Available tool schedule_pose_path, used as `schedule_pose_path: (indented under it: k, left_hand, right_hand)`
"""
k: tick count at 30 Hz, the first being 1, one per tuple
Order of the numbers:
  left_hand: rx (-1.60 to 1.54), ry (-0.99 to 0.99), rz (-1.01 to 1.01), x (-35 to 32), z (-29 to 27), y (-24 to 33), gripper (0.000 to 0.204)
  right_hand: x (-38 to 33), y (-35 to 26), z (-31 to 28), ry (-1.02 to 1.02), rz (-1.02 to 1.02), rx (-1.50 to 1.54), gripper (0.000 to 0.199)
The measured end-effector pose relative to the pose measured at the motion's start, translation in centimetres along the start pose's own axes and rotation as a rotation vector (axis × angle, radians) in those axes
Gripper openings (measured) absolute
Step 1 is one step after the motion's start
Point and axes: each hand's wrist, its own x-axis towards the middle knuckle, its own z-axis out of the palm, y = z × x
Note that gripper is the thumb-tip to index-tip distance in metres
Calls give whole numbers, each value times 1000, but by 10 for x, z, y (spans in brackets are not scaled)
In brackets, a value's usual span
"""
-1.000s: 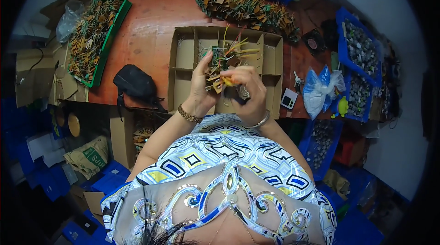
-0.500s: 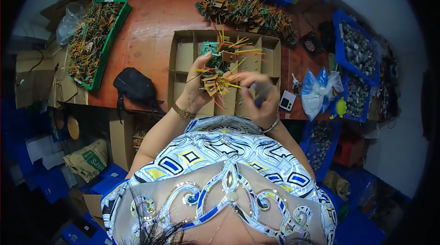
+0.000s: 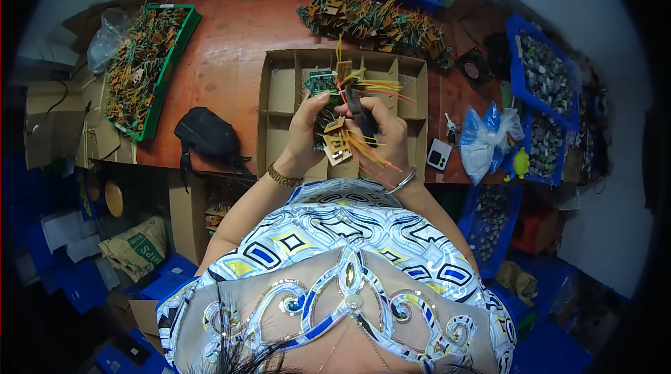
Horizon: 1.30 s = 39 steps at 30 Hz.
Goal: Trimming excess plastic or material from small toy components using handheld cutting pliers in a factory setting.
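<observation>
1. Circuit-board cluster (image 3: 337, 145), one, above the middle of the divided cardboard box (image 3: 279, 140): I see the left hand (image 3: 305, 135) gripping it, the right hand (image 3: 388, 131) clasping one dark tool (image 3: 358, 110).
2. Yellow and red wires (image 3: 381, 86) obscure the tool's tip; I cannot count them.
3. Both hands block the box's middle. Left of it: one black bag (image 3: 206, 131), one green tray (image 3: 172, 70). Beyond: one board heap (image 3: 377, 21).
</observation>
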Motion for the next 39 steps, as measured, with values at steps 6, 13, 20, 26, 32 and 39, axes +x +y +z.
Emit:
schedule_pose_path:
  k: [6,13,20,26,32,39]
  left_hand:
    - [-27,55,20,-2,9,-1,30]
    - [-173,9,-53,4,-14,13,35]
    - [115,77,235,3,-13,6,31]
    - [286,111,380,5,-13,-6,28]
    - [457,70,482,2,-9,-14,43]
    - [543,28,546,2,-17,-19,49]
  right_hand:
    - [-7,2,2,56,149,128,17]
    - [-15,11,-22,334,250,299,23]
    - [-13,-12,-50,78,137,-358,39]
    - [-4,-48,-54,-164,49,-652,43]
    - [2,-45,-37,-221,57,-907,47]
    - [1,-39,-33,-263,114,-999,52]
